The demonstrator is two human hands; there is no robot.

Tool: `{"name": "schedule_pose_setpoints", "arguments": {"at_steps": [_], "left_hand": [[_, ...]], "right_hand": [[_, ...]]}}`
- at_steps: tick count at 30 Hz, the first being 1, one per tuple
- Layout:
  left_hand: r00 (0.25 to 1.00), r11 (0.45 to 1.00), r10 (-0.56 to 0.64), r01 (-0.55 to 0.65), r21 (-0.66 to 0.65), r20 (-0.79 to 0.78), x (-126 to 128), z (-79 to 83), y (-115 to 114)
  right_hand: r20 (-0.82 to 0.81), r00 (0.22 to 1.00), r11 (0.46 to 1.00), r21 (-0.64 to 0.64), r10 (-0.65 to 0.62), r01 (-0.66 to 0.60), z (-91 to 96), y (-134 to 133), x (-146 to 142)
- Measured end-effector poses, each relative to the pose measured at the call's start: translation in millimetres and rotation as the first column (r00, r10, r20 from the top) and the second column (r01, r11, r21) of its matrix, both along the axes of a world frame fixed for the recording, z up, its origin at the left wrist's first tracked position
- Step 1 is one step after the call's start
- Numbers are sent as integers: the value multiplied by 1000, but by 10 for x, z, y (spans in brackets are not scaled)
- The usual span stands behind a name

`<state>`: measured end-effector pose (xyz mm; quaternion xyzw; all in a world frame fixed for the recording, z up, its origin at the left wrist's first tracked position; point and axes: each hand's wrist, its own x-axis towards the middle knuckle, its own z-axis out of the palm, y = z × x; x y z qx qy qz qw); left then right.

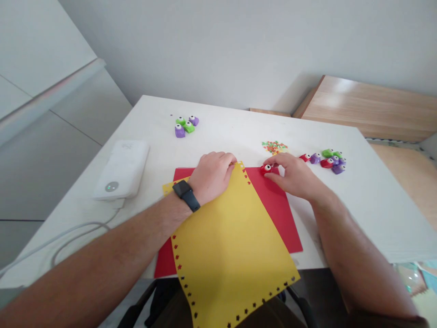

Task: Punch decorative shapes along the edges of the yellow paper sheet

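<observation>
A yellow paper sheet with small shapes punched along its edges lies tilted over a red sheet on the white table. My left hand, with a dark watch on its wrist, is curled on the yellow sheet's top edge and pinches it. My right hand grips a small red craft punch that rests on the red sheet's top edge, just right of the yellow sheet's corner.
A group of red, purple and green punches lies right of my right hand. More purple and green punches sit at the far left. A confetti pile, a white device with cable, and a wooden bench surround.
</observation>
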<state>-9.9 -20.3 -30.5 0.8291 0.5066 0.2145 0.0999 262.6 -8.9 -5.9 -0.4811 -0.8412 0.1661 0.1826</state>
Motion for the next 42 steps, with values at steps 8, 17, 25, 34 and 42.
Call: {"name": "schedule_pose_setpoints", "arguments": {"at_steps": [8, 17, 25, 34, 42], "left_hand": [[995, 999, 15, -18, 29, 98, -16, -12, 24], [988, 998, 51, -55, 23, 144, -28, -18, 27], [983, 998, 65, -68, 12, 170, -21, -32, 18], [981, 998, 69, -70, 2, 182, -21, -61, 21], [987, 999, 48, -45, -24, 156, -21, -56, 4]], "right_hand": [[-15, 979, 979, -16, 204, -204, 32, -80, -91], [-61, 971, 971, -49, 231, -234, 46, -92, -126], [-59, 966, 967, -41, 250, -252, 5, -91, -127], [-43, 983, 984, -11, 177, -178, -25, -77, -123], [-19, 943, 939, 84, -333, 333, -15, 98, 139]]}}
